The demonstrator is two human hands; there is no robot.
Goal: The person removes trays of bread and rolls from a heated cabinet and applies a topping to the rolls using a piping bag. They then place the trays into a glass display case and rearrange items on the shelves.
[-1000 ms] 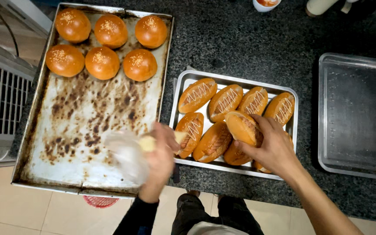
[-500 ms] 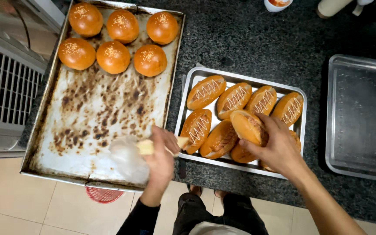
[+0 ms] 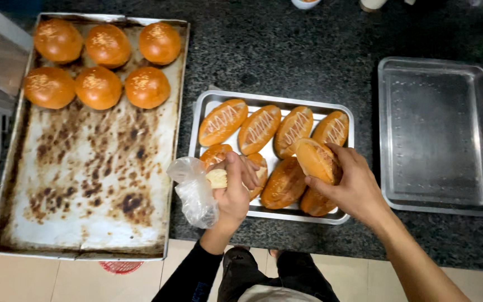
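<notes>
Left hand closed in a fist around a clear plastic piping bag, fingers curled tight over its neck, pale cream showing at the grip. Bag bunched and hanging off the left side of the fist, over the near edge of the dark speckled worktop, between the two trays.

Right hand wrapped around one oblong golden bun, thumb underneath, fingers over the top, lifted slightly and tilted above the small steel tray. In that tray: four oblong buns in the back row, each striped with white zigzag cream; more buns in the front row, partly hidden by both hands, one plain bun just beside the held one.

To the left, a large baking sheet, badly scorched and stained, overhanging the worktop edge, with six round glazed buns in two rows at its far end. To the right, well apart, a steel pan with bare bottom. Tiled floor and dark trousers visible below the worktop edge.
</notes>
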